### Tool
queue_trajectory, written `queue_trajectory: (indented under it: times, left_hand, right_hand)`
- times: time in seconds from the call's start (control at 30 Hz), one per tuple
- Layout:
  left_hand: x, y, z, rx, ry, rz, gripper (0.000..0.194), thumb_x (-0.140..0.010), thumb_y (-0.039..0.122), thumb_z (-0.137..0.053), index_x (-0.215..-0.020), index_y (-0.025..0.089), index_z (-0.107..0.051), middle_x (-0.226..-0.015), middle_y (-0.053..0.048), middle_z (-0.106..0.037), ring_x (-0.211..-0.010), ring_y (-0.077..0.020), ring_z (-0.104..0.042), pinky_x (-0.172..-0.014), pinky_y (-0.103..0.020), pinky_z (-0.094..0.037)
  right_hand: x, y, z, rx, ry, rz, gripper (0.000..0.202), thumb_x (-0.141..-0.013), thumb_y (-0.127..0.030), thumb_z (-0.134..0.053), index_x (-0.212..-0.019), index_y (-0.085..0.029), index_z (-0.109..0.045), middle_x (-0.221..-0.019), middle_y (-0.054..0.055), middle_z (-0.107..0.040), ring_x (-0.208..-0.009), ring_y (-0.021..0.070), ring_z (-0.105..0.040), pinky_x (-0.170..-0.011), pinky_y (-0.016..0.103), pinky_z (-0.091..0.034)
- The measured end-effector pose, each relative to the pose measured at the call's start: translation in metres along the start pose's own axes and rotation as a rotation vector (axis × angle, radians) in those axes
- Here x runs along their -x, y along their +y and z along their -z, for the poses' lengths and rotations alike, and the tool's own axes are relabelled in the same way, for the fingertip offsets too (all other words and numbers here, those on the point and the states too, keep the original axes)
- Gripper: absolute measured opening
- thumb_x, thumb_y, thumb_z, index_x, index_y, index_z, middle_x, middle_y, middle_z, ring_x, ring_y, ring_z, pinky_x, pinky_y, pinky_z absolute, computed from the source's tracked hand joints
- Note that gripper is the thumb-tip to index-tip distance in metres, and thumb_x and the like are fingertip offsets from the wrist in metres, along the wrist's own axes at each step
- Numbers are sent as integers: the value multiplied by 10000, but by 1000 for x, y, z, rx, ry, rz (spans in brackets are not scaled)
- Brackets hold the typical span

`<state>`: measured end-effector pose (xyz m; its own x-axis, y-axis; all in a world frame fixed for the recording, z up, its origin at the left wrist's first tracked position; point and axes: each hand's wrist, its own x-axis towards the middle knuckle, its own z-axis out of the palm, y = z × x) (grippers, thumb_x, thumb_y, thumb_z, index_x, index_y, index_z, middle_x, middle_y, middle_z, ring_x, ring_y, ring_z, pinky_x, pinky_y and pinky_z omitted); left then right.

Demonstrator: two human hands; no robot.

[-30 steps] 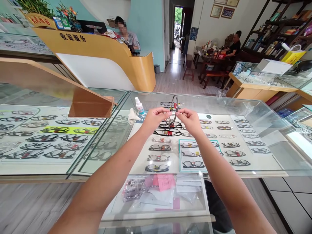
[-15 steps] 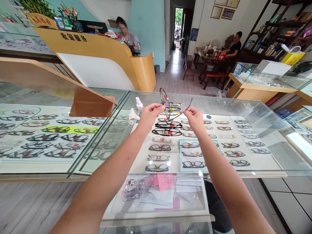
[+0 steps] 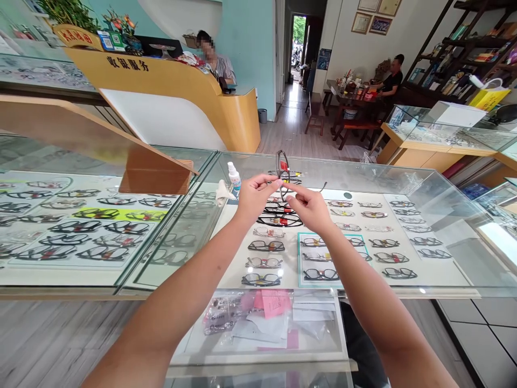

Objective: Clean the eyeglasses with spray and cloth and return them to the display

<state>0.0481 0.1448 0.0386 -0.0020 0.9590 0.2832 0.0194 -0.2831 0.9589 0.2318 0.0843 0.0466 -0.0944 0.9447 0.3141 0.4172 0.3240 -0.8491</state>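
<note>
A pair of dark-framed glasses [image 3: 284, 164] with a red sticker on a lens is held upright above the glass display case [image 3: 343, 167]. My left hand [image 3: 257, 196] pinches the frame from the left, thumb and forefinger together. My right hand [image 3: 307, 207] touches the frame from the right, its forefinger reaching toward my left fingertips and its other fingers curled. One temple arm sticks out beyond my right hand. Below, rows of glasses lie inside the case, among them a black pair [image 3: 266, 246] and a pair on a teal-edged tray [image 3: 299, 264].
A white spray bottle [image 3: 233, 177] and a pale cloth [image 3: 222, 193] stand left of my hands. A wooden stand [image 3: 157, 172] rests on the left case. An open drawer [image 3: 258, 358] with plastic bags is below. Two people sit farther back.
My right hand has moved left along the glasses, from the temple arm to near my left fingertips. The glasses have turned, and the view has shifted slightly.
</note>
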Motion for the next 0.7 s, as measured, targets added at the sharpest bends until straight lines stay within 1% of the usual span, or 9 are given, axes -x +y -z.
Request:
queue_trajectory:
  times: [0.07, 0.13, 0.33, 0.4, 0.47, 0.53, 0.6, 0.67, 0.7]
  left_hand:
    - [3, 1, -2, -1, -16, -27, 319, -761, 509, -903, -891, 225, -836, -582, 60, -352, -586, -119, -319, -611, -296, -327]
    - [4, 2, -1, 0, -25, -43, 312, -769, 505, -899, -872, 221, -823, -577, 66, -322, -576, -114, -292, -602, -295, -309]
    - [6, 5, 1, -109, -84, -84, 305, -794, 509, -871, -858, 219, -804, -606, 68, -265, -580, -124, -286, -603, -298, -299]
    - [7, 4, 1, -164, -122, -109, 289, -809, 496, -859, -849, 216, -806, -613, 67, -258, -587, -124, -294, -613, -298, -276]
    - [8, 3, 1, -188, -145, -125, 289, -821, 497, -851, -844, 212, -811, -610, 67, -266, -587, -122, -295, -618, -300, -254]
    - [8, 2, 0, -164, -145, -129, 301, -812, 506, -861, -844, 210, -818, -598, 70, -262, -581, -119, -286, -613, -300, -247]
    - [7, 2, 0, -114, -135, -122, 309, -790, 507, -884, -850, 209, -830, -581, 75, -265, -574, -116, -282, -605, -299, -255]
    - [7, 2, -1, -66, -143, -87, 321, -768, 507, -909, -869, 209, -847, -561, 73, -314, -567, -115, -305, -597, -299, -288]
    - [7, 3, -2, -38, -155, -60, 333, -756, 509, -923, -880, 208, -855, -559, 64, -377, -570, -118, -345, -601, -301, -325]
  right_hand:
    - [0, 0, -1, 80, -2, -17, 530, -998, -408, -599, -1478, -235, -742, -632, -80, -371, -619, 142, -395, -690, 284, -361]
    - [-1, 2, 1, 127, 36, -37, 566, -1000, -399, -595, -1528, -223, -701, -625, -82, -383, -617, 145, -418, -695, 286, -366]
    - [-5, 9, 11, 81, 318, -62, 682, -1005, -409, -580, -1643, -170, -545, -636, -91, -356, -618, 165, -409, -722, 314, -422]
    - [-6, 11, 14, 56, 412, -24, 674, -1007, -394, -573, -1646, -182, -534, -643, -90, -345, -619, 166, -397, -728, 321, -437]
    - [-6, 13, 14, 48, 453, 31, 654, -1005, -374, -578, -1634, -200, -542, -647, -89, -351, -614, 166, -391, -720, 325, -441]
    - [-7, 15, 12, 59, 389, 60, 571, -1000, -369, -605, -1552, -225, -621, -658, -79, -405, -617, 164, -422, -705, 324, -445]
    - [-7, 17, 8, 82, 255, 82, 459, -984, -386, -658, -1416, -241, -711, -735, -42, -550, -667, 168, -504, -714, 329, -470]
    - [-8, 19, 2, 108, 145, 134, 387, -965, -416, -708, -1309, -245, -750, -961, 31, -713, -800, 195, -610, -767, 352, -517]
    - [-8, 20, -1, 119, 119, 169, 368, -962, -429, -719, -1278, -244, -753, -1097, 68, -748, -887, 217, -649, -805, 370, -539]
